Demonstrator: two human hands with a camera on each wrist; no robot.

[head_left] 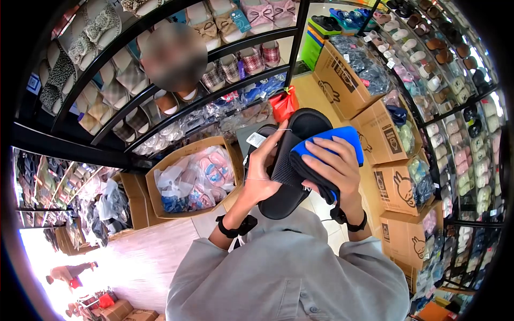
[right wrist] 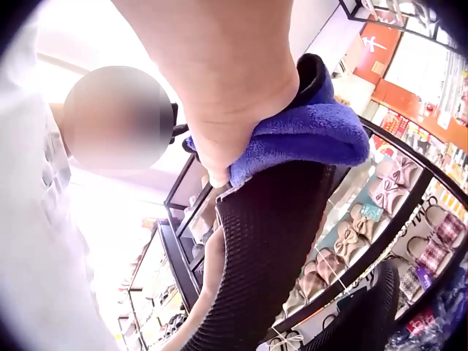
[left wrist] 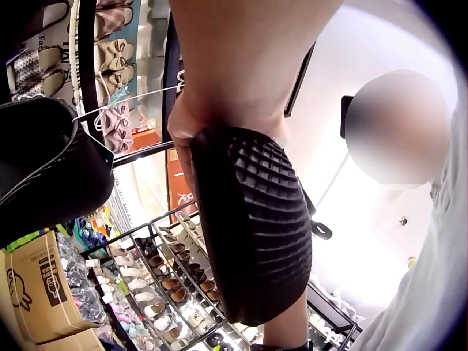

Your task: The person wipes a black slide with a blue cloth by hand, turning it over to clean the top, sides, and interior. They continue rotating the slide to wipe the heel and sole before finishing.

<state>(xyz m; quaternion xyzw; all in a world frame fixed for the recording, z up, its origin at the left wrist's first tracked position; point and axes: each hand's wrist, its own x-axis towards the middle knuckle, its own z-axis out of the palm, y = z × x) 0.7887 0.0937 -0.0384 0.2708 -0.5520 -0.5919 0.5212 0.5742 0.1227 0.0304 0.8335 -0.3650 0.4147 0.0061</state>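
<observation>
My left hand grips a black slipper around its textured strap, in front of my chest. In the left wrist view the slipper shows its ridged surface close below that hand. A second black slipper hangs beside it, joined by a thin white string; a white tag shows near it in the head view. My right hand holds a folded blue and black cloth, fingers spread over it, against the slipper's strap. In the right wrist view the fuzzy blue cloth lies over the strap's edge.
An open carton of bagged slippers stands at the left, below a black rack of slippers. Several cartons line the right side, before another shoe rack. A red bag sits beyond the slippers. Another person is at the far left.
</observation>
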